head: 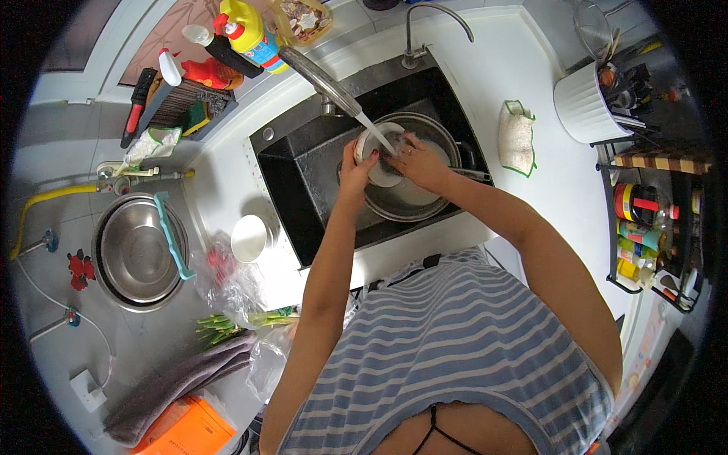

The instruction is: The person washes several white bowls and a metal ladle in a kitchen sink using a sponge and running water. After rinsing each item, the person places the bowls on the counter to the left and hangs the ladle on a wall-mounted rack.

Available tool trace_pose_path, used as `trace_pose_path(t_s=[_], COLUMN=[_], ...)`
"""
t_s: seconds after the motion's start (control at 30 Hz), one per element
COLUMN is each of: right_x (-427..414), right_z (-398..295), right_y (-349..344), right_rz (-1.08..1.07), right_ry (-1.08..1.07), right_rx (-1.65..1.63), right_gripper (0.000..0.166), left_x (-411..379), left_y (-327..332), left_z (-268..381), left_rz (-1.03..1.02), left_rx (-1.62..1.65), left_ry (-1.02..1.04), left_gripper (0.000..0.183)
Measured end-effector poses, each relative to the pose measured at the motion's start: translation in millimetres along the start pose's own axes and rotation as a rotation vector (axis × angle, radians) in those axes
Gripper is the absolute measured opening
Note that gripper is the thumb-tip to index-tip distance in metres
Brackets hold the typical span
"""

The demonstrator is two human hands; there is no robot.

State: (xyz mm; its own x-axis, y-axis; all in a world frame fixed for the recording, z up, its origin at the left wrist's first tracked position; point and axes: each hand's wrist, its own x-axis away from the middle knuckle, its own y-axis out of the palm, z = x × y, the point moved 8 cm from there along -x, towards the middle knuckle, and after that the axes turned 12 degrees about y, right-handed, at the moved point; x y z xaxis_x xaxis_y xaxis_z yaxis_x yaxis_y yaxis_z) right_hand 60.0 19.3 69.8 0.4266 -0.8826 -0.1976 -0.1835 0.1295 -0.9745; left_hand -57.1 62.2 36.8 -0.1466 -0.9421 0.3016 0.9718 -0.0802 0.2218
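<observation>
Over the black sink, my left hand grips the left rim of a white bowl, its thumb on the near inner side. My right hand lies at the bowl's right side with its fingers reaching inside; whether it holds anything there is hidden. Water runs from the faucet into the bowl. Beneath both hands a round metal pot stands in the sink, with cloudy water inside and a handle towards the right.
A white cup stands left of the sink. On the right counter lie a folded cloth with green edging and a white utensil holder. Cleaning bottles line the back ledge. A thin curved tap rises behind the sink.
</observation>
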Motion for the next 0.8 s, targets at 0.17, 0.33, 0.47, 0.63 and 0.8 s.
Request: trace_pose_path(t_s=[0.17, 0.33, 0.47, 0.63, 0.8], right_x=[-21.0, -8.1, -20.6, -11.5, -12.2], right_z=[-12.9, -3.7, -1.9, -12.6, 16.8], right_y=[13.2, -6.8, 11.4, -34.3, 7.5], right_rz=[-0.397, 0.141, -0.389, 0.188, -0.433], right_ry=[0.461, -0.001, 0.312, 0.066, 0.185], right_rx=[-0.438, -0.071, -0.277, -0.305, -0.261], right_gripper=[0.03, 0.022, 0.029, 0.036, 0.037], left_x=[5.2, 0.9, 0.4, -2.2, 10.2], left_y=[11.1, 4.2, 7.9, 2.8, 15.3], left_z=[1.3, -4.7, -14.5, -12.2, 10.5], left_rz=[0.225, 0.009, 0.141, 0.112, 0.051], left_rx=[0.123, -0.002, 0.23, 0.166, -0.049], left_ry=[-0.027, -0.027, -0.041, -0.038, -0.184], left_gripper=[0.045, 0.046, 0.049, 0.054, 0.058])
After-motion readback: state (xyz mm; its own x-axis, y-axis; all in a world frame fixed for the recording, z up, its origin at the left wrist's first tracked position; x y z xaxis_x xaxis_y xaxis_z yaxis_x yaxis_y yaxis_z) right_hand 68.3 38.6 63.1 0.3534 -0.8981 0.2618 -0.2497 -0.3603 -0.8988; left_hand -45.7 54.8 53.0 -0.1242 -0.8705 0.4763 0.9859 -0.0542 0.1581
